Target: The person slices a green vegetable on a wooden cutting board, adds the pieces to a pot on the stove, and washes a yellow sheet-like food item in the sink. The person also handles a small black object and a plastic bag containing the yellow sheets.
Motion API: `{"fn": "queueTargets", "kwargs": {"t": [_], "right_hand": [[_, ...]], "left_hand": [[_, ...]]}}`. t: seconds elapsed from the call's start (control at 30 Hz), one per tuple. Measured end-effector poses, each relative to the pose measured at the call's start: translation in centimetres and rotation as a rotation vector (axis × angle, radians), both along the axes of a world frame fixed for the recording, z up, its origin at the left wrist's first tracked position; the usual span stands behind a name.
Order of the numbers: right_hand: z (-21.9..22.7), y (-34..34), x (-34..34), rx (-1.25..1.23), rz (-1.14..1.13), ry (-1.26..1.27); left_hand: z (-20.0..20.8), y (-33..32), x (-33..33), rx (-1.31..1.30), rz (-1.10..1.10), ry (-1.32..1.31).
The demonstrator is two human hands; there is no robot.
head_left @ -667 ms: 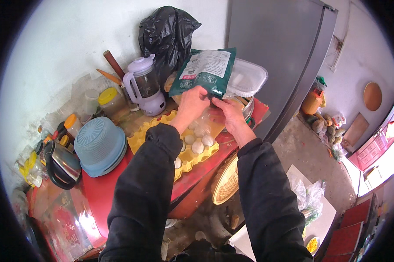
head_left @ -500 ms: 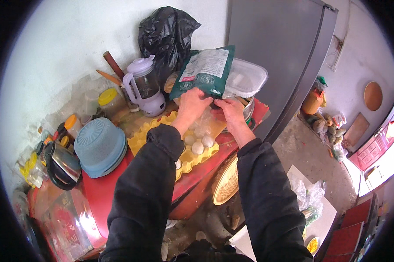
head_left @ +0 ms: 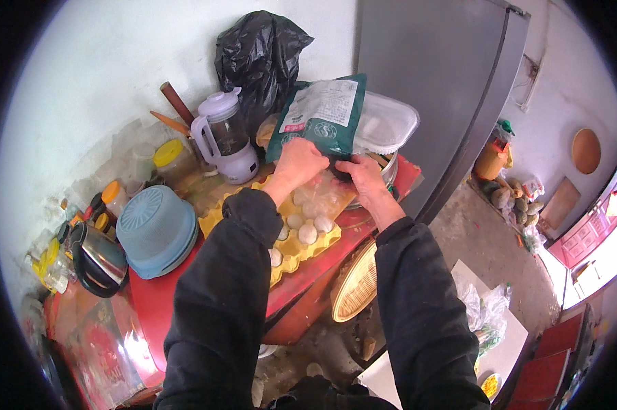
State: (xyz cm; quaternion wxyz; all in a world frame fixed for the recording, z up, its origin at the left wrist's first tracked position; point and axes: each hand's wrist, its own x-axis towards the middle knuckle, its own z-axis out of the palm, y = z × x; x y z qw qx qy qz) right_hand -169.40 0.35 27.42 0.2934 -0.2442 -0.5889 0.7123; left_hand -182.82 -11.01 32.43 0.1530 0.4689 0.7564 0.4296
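Observation:
My left hand (head_left: 299,164) and my right hand (head_left: 362,178) both grip the lower edge of a green and white food bag (head_left: 320,116), which stands upright above a yellow egg tray (head_left: 291,239). The tray lies on a red table (head_left: 165,301) and holds several white eggs (head_left: 308,234). A clear plastic bag (head_left: 325,198) with pale round pieces lies under my hands, over the tray. Both forearms are in black sleeves.
A white blender jug (head_left: 225,140) and a black rubbish bag (head_left: 261,58) stand behind the tray. A blue colander (head_left: 155,229), a steel kettle (head_left: 97,260) and jars sit to the left. A grey fridge (head_left: 438,89) rises on the right; a woven basket (head_left: 356,290) leans below the table.
The green bag has risen slightly and been pulled more upright between my hands. My hands stay at its lower edge.

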Motion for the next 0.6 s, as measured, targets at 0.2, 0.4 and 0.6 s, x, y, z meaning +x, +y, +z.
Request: {"fn": "queueTargets", "kwargs": {"t": [0.2, 0.4, 0.6], "right_hand": [[0.0, 0.8, 0.8, 0.091, 0.025, -0.013], [0.3, 0.6, 1.1, 0.148, 0.03, -0.074], [0.4, -0.9, 0.3, 0.057, -0.007, -0.081]], "left_hand": [[0.2, -1.0, -2.5, 0.018, -0.182, -0.41], [0.8, -1.1, -2.3, -0.028, -0.059, -0.218], [-1.7, 0.1, 1.3, 0.106, 0.103, 0.43]]}}
